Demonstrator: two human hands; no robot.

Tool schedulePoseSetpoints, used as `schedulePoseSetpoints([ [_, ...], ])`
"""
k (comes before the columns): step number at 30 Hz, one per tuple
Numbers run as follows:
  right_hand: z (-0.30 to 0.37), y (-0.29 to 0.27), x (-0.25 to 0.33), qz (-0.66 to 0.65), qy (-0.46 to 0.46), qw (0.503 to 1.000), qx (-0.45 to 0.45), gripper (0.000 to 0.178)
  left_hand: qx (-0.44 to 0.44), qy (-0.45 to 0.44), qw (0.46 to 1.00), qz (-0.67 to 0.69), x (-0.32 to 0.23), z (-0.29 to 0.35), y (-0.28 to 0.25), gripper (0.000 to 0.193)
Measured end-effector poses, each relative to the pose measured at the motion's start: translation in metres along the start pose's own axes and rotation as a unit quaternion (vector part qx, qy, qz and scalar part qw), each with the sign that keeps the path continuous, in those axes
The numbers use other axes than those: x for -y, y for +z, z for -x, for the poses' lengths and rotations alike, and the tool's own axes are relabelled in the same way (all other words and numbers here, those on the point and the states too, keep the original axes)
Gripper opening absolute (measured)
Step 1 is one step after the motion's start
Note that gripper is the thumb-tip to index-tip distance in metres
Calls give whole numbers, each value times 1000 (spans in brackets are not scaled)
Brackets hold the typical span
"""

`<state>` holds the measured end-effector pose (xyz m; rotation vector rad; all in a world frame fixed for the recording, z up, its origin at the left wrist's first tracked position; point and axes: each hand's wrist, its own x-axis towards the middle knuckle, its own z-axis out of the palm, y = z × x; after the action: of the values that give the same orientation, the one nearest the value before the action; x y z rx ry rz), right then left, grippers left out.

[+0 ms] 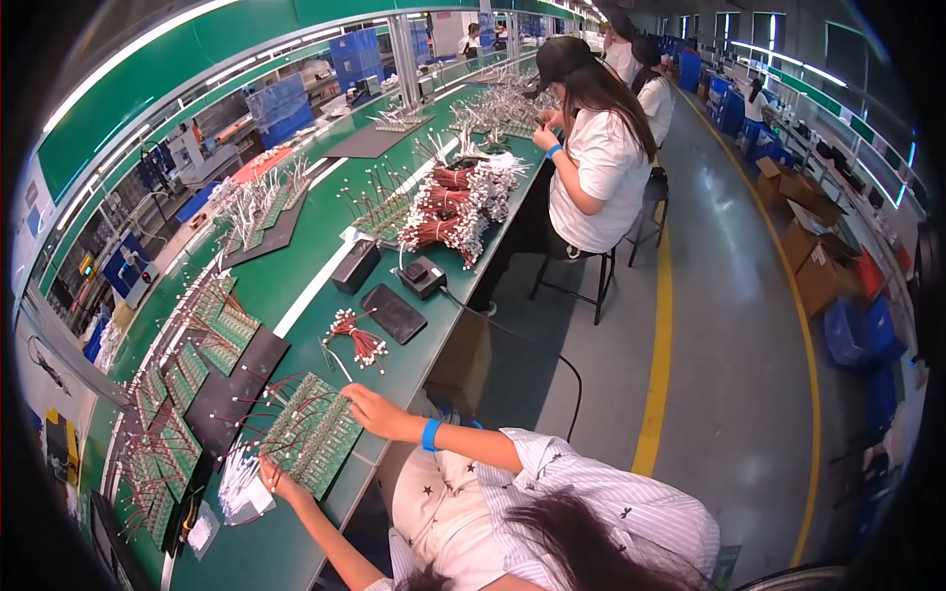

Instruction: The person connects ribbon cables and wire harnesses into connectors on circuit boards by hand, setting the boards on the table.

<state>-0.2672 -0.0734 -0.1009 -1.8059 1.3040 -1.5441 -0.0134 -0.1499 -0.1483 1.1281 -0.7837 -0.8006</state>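
A green circuit board panel (317, 438) lies on the green bench in front of me, thin dark red wires rising from its far left side. My left hand (279, 480) is at the panel's lower left edge, fingers pinched together, beside a bundle of white cables (239, 485). With a blue band on its wrist, my right hand (379, 411) is closed at the panel's upper right edge. What sits between the fingertips of either hand is too small to make out. Just beyond my right hand lies a bundle of red wires with white connectors (357, 340).
A black phone (394, 313), a black box (356, 266) and a black adapter (424, 277) with a cable lie farther along. Past them rises a wire pile (455, 205). Wired panels (175, 443) rest on a black mat (236, 399) at left. A co-worker (603, 182) sits beyond.
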Motion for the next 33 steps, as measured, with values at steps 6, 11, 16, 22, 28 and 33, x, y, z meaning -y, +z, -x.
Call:
schedulePoseSetpoints([
  [6,10,19,-26,182,-99,977,56,32,50,102,951,-288,-24,51,-23,46],
  [11,7,-4,-9,126,33,990,60,36,55,173,900,-396,-55,143,-25,43],
  [16,-8,-8,9,161,12,985,65,34,95,146,793,-583,-75,145,-17,46],
  [22,-8,-1,21,157,1,985,67,32,102,143,767,-617,-76,105,-9,49],
  [28,-7,-2,28,149,40,985,74,31,140,172,757,-615,-75,87,-4,53],
  [33,-9,-1,27,160,34,984,74,32,176,241,687,-662,-71,49,-7,53],
])
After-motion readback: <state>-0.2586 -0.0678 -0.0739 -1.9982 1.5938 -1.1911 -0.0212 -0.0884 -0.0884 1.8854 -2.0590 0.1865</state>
